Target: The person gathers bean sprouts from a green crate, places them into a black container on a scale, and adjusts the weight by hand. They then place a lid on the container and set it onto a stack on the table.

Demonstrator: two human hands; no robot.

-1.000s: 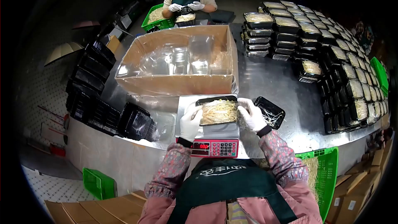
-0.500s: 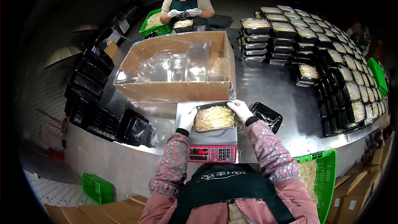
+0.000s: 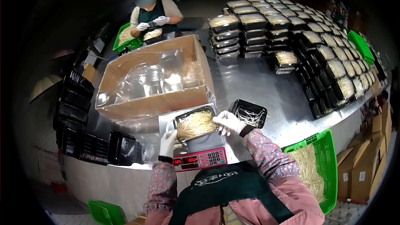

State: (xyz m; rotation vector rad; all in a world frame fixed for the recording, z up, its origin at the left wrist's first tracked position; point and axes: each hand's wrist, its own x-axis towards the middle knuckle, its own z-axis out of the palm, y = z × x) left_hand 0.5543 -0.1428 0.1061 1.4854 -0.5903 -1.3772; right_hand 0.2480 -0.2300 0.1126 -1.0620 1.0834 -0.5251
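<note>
A black plastic tray of bean sprouts (image 3: 196,126) is over the platform of a red-and-silver scale (image 3: 200,160), tilted in view. My left hand (image 3: 168,143), in a white glove, holds the tray's left edge, thumb at the rim and fingers below. At the right rim, my gloved right hand (image 3: 230,122) pinches the edge with thumb and forefinger, its other fingers curled down. Just beyond it lies another black tray (image 3: 250,113) with a few loose sprouts. Red digits glow on the scale's display.
An open cardboard box (image 3: 154,110) of clear lids stands behind the scale. Black trays (image 3: 85,143) are stacked left; filled packs (image 3: 225,23) are piled right. A green crate (image 3: 331,171) of sprouts is near my right side. Across the table, a co-worker (image 3: 152,14) handles sprouts.
My view has shifted, so the table appears rotated. The sprout tray has turned at an angle, and my right hand's fingers have shifted from the top corner to lower on its right edge.
</note>
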